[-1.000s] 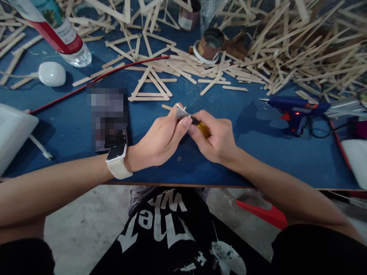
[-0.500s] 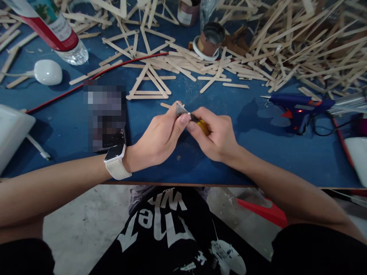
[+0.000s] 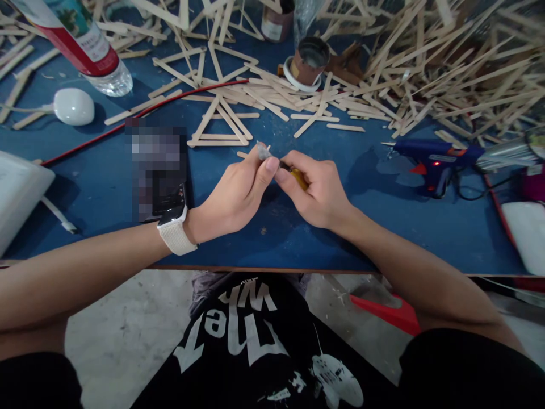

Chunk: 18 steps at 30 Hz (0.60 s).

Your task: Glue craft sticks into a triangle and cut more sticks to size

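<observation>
Blue table [image 3: 383, 227] – both grips clamped on yellow-handled blade [image 3: 293, 175] (left hand [image 3: 238, 196], right hand [image 3: 319, 193]); bottle [image 3: 80, 45] beyond.

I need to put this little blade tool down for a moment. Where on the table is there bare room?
Bare blue table lies right of the right hand, bordered by the glue gun and the near edge. A smaller patch sits between the phone and the left hand. The far side is crowded with wooden sticks, the stick triangle and the bottle.
</observation>
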{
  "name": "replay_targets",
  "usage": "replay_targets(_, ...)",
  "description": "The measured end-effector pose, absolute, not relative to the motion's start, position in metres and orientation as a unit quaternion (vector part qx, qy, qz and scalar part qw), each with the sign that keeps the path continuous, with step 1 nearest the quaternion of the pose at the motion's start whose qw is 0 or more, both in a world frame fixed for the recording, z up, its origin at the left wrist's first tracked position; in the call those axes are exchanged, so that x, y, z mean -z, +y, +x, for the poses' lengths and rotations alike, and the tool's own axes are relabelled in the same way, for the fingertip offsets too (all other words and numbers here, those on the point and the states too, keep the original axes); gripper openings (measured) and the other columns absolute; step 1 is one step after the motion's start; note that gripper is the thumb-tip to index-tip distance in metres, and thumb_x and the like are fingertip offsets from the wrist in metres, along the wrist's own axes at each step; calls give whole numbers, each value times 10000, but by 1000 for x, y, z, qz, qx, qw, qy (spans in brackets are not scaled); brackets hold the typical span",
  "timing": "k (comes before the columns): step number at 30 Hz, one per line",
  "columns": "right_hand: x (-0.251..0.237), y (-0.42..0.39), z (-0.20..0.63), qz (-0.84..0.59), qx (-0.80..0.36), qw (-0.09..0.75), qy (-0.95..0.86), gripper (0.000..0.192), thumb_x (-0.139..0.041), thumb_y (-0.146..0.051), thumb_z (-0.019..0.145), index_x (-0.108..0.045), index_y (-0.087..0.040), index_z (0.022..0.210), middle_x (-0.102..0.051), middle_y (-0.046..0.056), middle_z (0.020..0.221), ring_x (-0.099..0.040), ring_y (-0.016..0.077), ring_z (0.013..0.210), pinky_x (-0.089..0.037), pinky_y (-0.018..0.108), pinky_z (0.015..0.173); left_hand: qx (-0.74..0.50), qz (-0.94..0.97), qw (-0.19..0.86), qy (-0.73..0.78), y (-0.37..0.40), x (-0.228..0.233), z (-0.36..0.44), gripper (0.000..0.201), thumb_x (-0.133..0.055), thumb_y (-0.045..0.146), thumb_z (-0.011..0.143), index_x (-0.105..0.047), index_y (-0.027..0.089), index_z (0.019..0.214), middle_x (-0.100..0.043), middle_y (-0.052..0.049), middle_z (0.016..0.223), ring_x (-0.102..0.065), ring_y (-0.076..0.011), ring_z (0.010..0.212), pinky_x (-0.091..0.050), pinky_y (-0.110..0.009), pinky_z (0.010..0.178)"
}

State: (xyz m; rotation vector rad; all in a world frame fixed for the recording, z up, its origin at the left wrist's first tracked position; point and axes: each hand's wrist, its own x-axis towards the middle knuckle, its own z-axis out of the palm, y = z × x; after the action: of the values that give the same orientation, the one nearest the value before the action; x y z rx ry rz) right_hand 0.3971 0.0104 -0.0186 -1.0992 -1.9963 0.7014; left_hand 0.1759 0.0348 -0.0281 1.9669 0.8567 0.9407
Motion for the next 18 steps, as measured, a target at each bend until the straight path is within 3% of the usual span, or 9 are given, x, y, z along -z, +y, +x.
replay_targets(8,22,18,395,-450,-258,352,-779,684,-495,-912,1210,-537,-286,939,-552,-49,736,-479,162,614,-383,370,649,-379,769,363,366,41,36,179,681,-305,880,1252,-491,295,958,-640,-3,781,-637,-204,699,-477,-384,653)
replay_targets(18,25,23,396,-444,-281,351,-775,713,-463,-966,1178,-517,-292,949,-489,-54,744,-432,173,629,-335,376,638,-395,760,368,361,49,39,178,722,-409,935,1205,-498,293,888,-576,16,731,-528,-179,643,-418,-377,607)
